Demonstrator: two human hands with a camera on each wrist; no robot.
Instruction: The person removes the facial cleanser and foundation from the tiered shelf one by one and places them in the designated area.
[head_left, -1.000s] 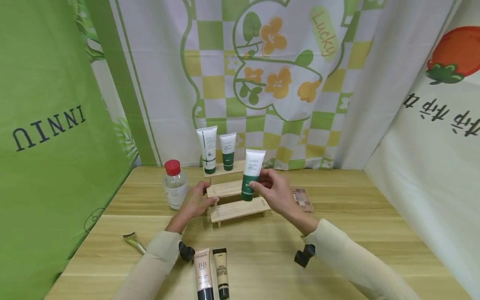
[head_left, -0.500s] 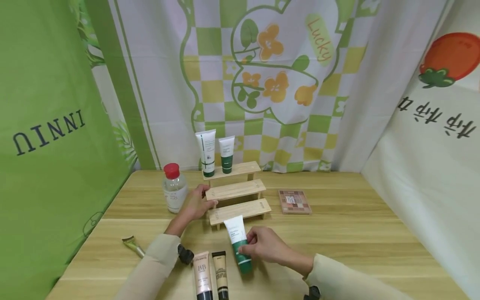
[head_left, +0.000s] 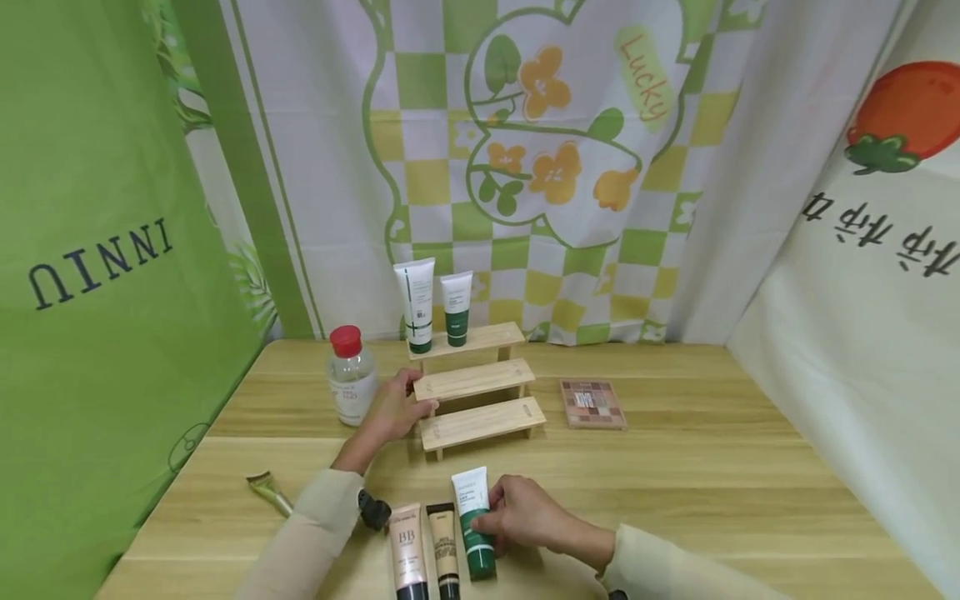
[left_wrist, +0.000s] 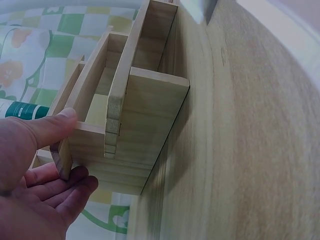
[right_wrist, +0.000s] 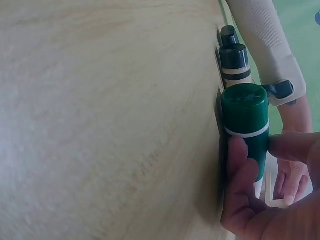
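Observation:
My right hand (head_left: 528, 515) pinches a white and green squeeze tube (head_left: 472, 521) by its green lower part, low at the table's front. Left of that tube lie a slim beige tube with black ends (head_left: 444, 546) and a pinkish BB cream tube (head_left: 407, 546). My left hand (head_left: 393, 406) grips the left end of the middle step of a three-tier wooden display stand (head_left: 472, 382). In the left wrist view its thumb lies over the step (left_wrist: 64, 155) and its fingers curl beneath. Green caps down, a tall white tube (head_left: 417, 304) and a shorter white-green tube (head_left: 456, 308) stand on the top step.
A clear bottle with a red cap (head_left: 351, 379) stands left of the display stand. Right of it lies a brown makeup palette (head_left: 592, 405). A green-handled brush (head_left: 268, 492) lies beside my left sleeve. Patterned curtains (head_left: 555, 167) surround the wooden table (head_left: 675, 467).
My right hand has carried the white-green tube from in front of the stand down toward me, beside the slim beige tube. My left hand keeps its grip on the stand.

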